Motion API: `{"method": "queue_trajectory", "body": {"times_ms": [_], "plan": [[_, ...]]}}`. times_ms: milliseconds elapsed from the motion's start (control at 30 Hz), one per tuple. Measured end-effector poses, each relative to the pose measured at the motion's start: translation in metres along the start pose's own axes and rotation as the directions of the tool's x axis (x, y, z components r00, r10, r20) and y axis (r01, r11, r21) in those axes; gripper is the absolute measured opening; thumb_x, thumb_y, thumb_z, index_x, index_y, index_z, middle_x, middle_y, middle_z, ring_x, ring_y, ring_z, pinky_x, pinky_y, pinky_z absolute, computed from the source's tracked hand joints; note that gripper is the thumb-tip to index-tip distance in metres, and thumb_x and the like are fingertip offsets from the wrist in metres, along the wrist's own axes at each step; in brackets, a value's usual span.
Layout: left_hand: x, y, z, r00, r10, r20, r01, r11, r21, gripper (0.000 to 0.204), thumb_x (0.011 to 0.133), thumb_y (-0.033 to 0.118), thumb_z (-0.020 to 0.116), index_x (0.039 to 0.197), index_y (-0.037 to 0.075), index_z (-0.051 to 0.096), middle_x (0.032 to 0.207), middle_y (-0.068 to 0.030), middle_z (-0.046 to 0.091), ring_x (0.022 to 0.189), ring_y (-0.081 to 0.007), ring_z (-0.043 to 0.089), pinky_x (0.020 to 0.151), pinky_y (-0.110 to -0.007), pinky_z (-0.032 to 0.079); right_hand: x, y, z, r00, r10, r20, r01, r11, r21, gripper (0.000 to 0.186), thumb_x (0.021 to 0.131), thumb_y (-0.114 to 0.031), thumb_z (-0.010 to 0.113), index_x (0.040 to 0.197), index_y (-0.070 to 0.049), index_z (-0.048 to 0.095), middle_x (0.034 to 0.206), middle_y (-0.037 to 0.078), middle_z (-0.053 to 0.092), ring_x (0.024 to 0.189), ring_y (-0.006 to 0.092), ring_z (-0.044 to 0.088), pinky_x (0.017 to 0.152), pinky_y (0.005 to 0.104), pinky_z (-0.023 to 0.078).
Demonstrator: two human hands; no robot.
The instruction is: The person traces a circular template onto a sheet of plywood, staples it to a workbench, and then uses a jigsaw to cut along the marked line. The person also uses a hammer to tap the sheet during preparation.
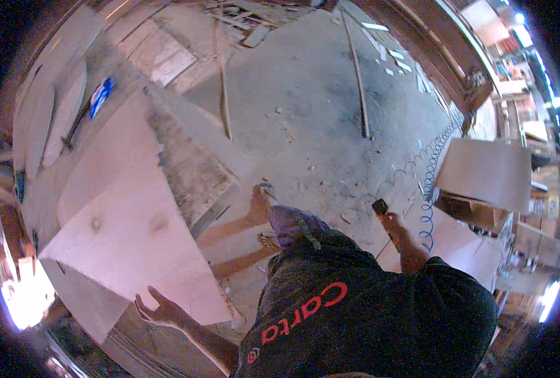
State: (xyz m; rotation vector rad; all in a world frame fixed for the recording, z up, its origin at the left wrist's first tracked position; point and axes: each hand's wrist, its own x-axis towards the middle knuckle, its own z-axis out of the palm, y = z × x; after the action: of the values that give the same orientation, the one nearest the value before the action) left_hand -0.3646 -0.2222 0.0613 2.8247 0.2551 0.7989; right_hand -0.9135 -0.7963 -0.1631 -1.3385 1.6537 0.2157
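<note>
My left hand (pixel 160 310) is open, thumb and fingers apart, at the near edge of a large pale wooden sheet (pixel 128 246). Whether the fingertips touch the sheet I cannot tell. The sheet has two dark round marks and lies to my left. My right hand (pixel 391 220) is closed around a dark hand tool (pixel 379 206) with a blocky black end; the hand hides most of its body, so its exact kind does not show. A coiled blue hose (pixel 428 201) hangs beside the right forearm, and its join to the tool is not visible.
A curved pale panel (pixel 484 173) stands on a wooden frame at the right. Long thin sticks (pixel 357 75) lie on the dusty floor ahead, with scattered offcuts (pixel 396 60) beyond. Further boards (pixel 166 57) and a blue-and-white packet (pixel 101 97) are at the far left.
</note>
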Motion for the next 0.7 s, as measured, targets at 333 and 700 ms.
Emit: {"method": "queue_trajectory", "body": {"times_ms": [333, 700], "plan": [[-0.115, 0.191, 0.068, 0.818, 0.492, 0.297, -0.122, 0.654, -0.746, 0.009, 0.091, 0.004, 0.058, 0.09, -0.004, 0.061, 0.084, -0.0063, 0.051, 0.069, -0.0179, 0.048, 0.064, -0.031, 0.041, -0.009, 0.09, -0.041, 0.982, 0.169, 0.086, -0.169, 0.986, -0.009, 0.041, 0.085, -0.009, 0.073, 0.124, 0.001, 0.062, 0.097, 0.006, 0.067, 0.083, 0.0151, 0.06, 0.076, 0.0293, 0.053], [-0.293, 0.438, 0.247, -0.105, 0.321, 0.941, -0.055, 0.943, -0.327, 0.012, 0.09, 0.008, 0.059, 0.094, 0.0, 0.066, 0.083, -0.0073, 0.056, 0.072, -0.0193, 0.052, 0.068, -0.033, 0.046, 0.168, 0.073, -0.17, 0.994, -0.006, -0.108, 0.053, 0.897, 0.44, 0.045, 0.084, -0.008, 0.074, 0.126, 0.001, 0.061, 0.1, 0.006, 0.068, 0.086, 0.0147, 0.061, 0.08, 0.0296, 0.053]]}}
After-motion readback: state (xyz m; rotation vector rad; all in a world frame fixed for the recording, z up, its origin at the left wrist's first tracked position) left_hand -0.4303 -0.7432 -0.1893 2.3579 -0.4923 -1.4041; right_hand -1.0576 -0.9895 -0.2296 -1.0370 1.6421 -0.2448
